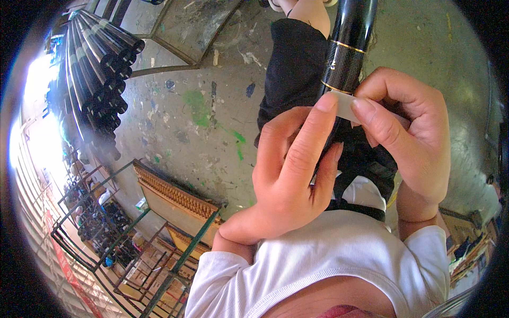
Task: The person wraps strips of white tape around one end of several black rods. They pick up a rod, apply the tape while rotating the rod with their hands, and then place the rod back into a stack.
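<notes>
A glossy black pole with thin gold rings and a small pale mark runs from the top of the view down between my legs. Around its lower part my left hand is closed, the index fingertip pressing at the edge of a short whitish, see-through strip. My right hand pinches the other end of this strip between thumb and fingers, just below the lower gold ring. The strip lies against the pole's surface; whether it is stuck there I cannot tell. My left hand hides the pole's lower part.
A bundle of black tubes fans out at the upper left, open ends facing me. A green metal frame and a wooden rack with a notched edge stand at the lower left. Green paint stains mark the grey floor.
</notes>
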A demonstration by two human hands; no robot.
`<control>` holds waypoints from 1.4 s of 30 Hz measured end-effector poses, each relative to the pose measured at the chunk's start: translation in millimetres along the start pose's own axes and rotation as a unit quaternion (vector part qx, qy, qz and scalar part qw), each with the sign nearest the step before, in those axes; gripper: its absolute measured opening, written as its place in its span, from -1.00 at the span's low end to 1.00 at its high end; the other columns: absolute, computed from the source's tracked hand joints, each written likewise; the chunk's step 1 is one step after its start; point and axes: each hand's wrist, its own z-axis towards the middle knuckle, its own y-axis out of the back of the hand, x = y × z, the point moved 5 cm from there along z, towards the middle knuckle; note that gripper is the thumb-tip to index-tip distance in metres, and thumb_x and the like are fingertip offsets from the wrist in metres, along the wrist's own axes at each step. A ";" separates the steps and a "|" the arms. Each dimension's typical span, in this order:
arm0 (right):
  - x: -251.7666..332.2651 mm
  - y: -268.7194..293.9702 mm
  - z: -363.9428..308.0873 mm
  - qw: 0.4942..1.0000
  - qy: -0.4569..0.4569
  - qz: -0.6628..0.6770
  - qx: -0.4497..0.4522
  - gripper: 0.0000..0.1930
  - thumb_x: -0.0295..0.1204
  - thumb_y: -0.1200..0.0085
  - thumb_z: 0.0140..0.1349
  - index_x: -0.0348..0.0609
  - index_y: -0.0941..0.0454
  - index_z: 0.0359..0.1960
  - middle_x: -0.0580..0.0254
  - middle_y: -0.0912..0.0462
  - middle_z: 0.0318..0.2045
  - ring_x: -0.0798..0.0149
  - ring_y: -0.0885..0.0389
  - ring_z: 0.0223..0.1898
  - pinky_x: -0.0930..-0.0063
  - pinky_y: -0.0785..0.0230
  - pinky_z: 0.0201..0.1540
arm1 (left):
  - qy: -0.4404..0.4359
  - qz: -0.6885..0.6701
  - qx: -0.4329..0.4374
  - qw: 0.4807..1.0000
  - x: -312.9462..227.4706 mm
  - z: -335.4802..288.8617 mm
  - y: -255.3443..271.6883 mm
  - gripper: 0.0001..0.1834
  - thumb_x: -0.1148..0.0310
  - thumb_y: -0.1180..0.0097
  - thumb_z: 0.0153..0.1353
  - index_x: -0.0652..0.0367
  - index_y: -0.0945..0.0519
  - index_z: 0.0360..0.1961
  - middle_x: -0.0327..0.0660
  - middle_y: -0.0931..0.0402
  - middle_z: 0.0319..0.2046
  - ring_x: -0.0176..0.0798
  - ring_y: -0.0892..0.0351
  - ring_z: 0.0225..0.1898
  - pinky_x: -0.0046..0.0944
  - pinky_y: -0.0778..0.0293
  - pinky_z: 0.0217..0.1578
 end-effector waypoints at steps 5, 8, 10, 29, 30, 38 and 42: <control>2.0 -0.1 -0.6 1.000 0.000 -0.021 -0.004 -0.81 -0.41 -0.07 0.09 -0.23 -0.41 -0.59 0.48 -0.33 -0.67 0.66 -0.20 -0.63 0.75 0.06 -0.60 | 0.007 -0.078 -0.033 0.996 8.3 -7.3 -1.6 -0.45 0.72 -0.15 -0.13 0.43 -0.40 0.00 0.05 -0.46 -0.17 -0.07 -0.49 -0.27 -0.30 -0.42 -0.24; 3.7 -0.8 -2.3 1.000 -0.005 -0.025 -0.018 -0.81 -0.42 -0.08 0.07 -0.24 -0.40 -0.59 0.49 -0.32 -0.67 0.66 -0.18 -0.62 0.75 0.07 -0.59 | -0.006 -0.075 -0.032 0.997 7.0 -5.3 -2.3 -0.46 0.72 -0.14 -0.12 0.45 -0.39 0.00 0.05 -0.46 -0.15 -0.06 -0.48 -0.25 -0.29 -0.42 -0.22; 4.5 -0.2 -2.8 0.999 -0.007 -0.032 -0.023 -0.82 -0.43 -0.09 0.06 -0.24 -0.40 -0.59 0.50 -0.31 -0.67 0.66 -0.17 -0.62 0.75 0.08 -0.59 | -0.016 -0.040 0.005 0.999 2.9 0.3 1.1 -0.45 0.71 -0.14 -0.11 0.44 -0.38 0.01 0.06 -0.46 -0.15 -0.06 -0.48 -0.24 -0.29 -0.41 -0.21; -16.0 22.4 5.5 0.984 -0.079 -0.136 0.083 -0.74 -0.27 -0.11 0.06 -0.25 -0.44 -0.46 0.42 -0.41 -0.58 0.57 -0.33 -0.51 0.70 -0.13 -0.46 | 0.335 -0.375 0.048 0.863 32.0 -23.8 5.0 -0.39 0.58 -0.22 -0.02 0.32 -0.17 0.03 -0.14 -0.35 -0.18 -0.37 -0.41 -0.17 -0.38 -0.36 -0.14; -18.4 25.9 1.7 0.984 -0.079 -0.144 0.070 -0.74 -0.27 -0.10 0.06 -0.24 -0.43 -0.49 0.42 -0.38 -0.60 0.58 -0.31 -0.52 0.68 -0.10 -0.48 | 0.340 -0.369 0.077 0.862 34.6 -25.5 4.9 -0.44 0.58 -0.24 -0.03 0.32 -0.21 -0.03 -0.14 -0.36 -0.20 -0.38 -0.43 -0.20 -0.40 -0.37 -0.16; -5.2 32.7 -13.7 0.978 -0.080 -0.193 0.019 -0.69 -0.24 -0.11 0.05 -0.24 -0.37 -0.58 0.42 -0.32 -0.62 0.57 -0.28 -0.53 0.68 -0.06 -0.50 | 0.384 -0.496 0.023 0.778 47.6 -26.6 2.2 -0.62 0.52 -0.20 0.04 0.34 -0.31 -0.16 -0.15 -0.43 -0.34 -0.34 -0.52 -0.47 -0.43 -0.46 -0.45; -15.5 33.7 -8.0 0.984 -0.073 -0.165 0.016 -0.66 -0.21 -0.13 0.05 -0.23 -0.37 -0.59 0.42 -0.33 -0.62 0.58 -0.29 -0.52 0.71 -0.08 -0.48 | 0.390 -0.499 0.023 0.773 42.6 -26.7 1.6 -0.60 0.37 -0.12 0.13 0.37 -0.32 -0.08 -0.13 -0.45 -0.33 -0.32 -0.52 -0.45 -0.41 -0.46 -0.43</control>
